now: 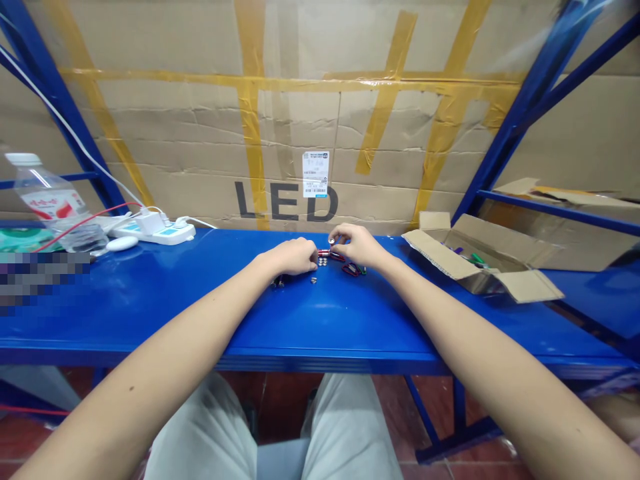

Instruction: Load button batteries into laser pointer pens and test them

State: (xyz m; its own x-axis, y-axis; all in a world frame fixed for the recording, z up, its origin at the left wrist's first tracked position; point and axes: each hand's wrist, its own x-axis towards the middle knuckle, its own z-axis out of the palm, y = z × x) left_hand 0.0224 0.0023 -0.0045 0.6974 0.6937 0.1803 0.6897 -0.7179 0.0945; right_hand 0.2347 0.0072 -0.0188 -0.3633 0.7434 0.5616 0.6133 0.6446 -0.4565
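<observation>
At the middle of the blue bench (320, 327), my left hand (295, 257) grasps a small red tube (324, 253), just beside my right hand (357, 245), whose fingers (344, 233) pinch a silver disc (331, 239).

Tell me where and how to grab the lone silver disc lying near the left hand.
Probably pinch the silver disc by its rim from straight above: it lies flat on the blue bench, apart from the left hand, so only its edge offers a hold.
</observation>
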